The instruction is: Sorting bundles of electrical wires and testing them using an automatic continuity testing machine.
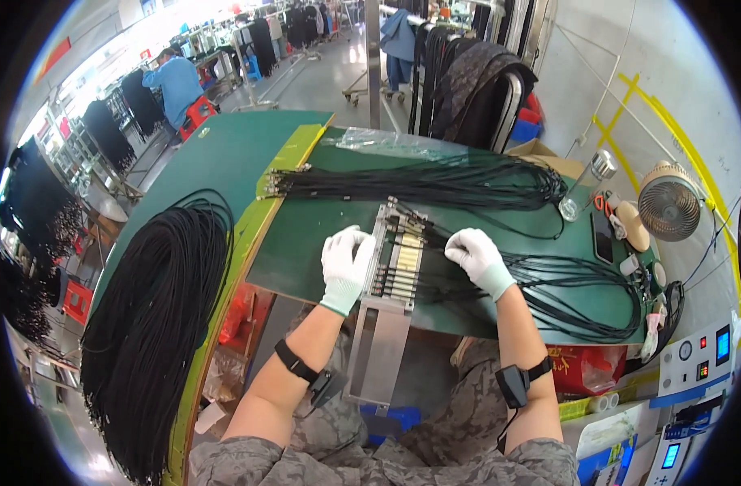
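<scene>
We see two hands in white gloves over a green tabletop [301,243]. The left hand [350,257] is just beside the left edge of a long metal holder [390,304]. Its fingers are bent, but we cannot tell if its grip is apart or together. The right hand [477,257] is on the other side, near the black cords [540,271]. Its grip looks pinched together, and we cannot tell if a cord is inside.

The holder sits between the hands and pokes out past the table's front edge. Many thin cord ends sit in it in a row, beside a pale yellow strip [406,261]. Behind it we see a long black bundle [435,185]. A big black pile [155,308] lies far to the left.
</scene>
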{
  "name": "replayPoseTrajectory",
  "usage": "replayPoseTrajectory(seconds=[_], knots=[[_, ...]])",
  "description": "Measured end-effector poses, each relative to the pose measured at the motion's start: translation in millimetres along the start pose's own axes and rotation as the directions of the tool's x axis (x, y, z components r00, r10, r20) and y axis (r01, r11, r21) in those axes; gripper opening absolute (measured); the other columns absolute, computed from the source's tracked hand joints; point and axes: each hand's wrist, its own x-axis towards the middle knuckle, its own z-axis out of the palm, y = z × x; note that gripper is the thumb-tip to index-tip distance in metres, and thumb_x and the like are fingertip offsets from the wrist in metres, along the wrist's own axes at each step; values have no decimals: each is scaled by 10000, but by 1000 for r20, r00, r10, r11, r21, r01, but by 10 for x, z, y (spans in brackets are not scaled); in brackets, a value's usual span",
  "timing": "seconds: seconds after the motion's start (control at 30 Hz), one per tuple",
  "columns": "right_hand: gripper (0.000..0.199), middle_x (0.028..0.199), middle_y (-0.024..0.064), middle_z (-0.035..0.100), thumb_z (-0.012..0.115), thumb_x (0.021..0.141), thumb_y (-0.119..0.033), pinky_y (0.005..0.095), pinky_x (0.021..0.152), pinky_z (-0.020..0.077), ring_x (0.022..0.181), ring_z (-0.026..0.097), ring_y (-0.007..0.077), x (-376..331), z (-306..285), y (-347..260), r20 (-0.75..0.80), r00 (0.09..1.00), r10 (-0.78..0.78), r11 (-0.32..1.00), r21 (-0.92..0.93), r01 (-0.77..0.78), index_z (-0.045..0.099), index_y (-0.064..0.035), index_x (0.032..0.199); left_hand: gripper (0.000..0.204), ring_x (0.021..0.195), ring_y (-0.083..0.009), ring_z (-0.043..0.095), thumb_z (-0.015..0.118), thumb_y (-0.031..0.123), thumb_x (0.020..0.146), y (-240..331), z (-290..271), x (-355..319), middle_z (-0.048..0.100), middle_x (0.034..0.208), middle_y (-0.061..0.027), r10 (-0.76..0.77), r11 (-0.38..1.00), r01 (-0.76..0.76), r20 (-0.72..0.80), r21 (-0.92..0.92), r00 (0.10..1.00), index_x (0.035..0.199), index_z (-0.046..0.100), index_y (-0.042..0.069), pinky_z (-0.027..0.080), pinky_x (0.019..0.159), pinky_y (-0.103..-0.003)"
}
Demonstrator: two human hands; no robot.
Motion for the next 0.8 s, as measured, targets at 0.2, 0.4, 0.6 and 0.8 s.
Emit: replayPoseTrajectory(seconds=[0.2, 0.4, 0.6, 0.8], knots=[[120, 830, 116, 628, 671, 801, -185, 407, 780, 471, 858, 578, 318, 29, -12, -75, 162, 983, 83, 982, 153, -108, 664, -69, 829, 142, 1071, -276, 584, 639, 174, 887, -16, -28, -19, 659, 1110, -134, -50, 982, 65, 86, -175, 995, 873, 657, 34, 430, 953, -376], [162, 853, 119, 641, 676, 799, -206, 398, 795, 476, 874, 593, 329, 60, 65, -20, 120, 991, 66, 977, 193, -89, 671, -59, 866, 131, 1087, -285, 572, 681, 157, 851, -14, -34, -4, 655, 1125, -126, -31, 991, 36, 45, -131, 999, 828, 648, 32, 423, 965, -382], [187, 810, 107, 652, 697, 788, -244, 401, 787, 480, 854, 607, 324, 120, 172, -403, 59, 993, -106, 991, 91, 101, 683, -80, 877, 151, 1092, -296, 565, 705, 168, 828, 79, -147, 16, 661, 1114, -122, 125, 976, -111, 62, -189, 990, 786, 642, 38, 416, 969, -398], [209, 767, 62, 652, 728, 758, -284, 401, 753, 479, 803, 613, 288, 51, 413, -629, 31, 967, -251, 965, -74, 253, 698, -115, 878, 182, 1089, -298, 566, 736, 178, 792, 278, -129, 18, 668, 1088, -126, 309, 936, -289, 72, -201, 948, 737, 630, 42, 413, 965, -414]])
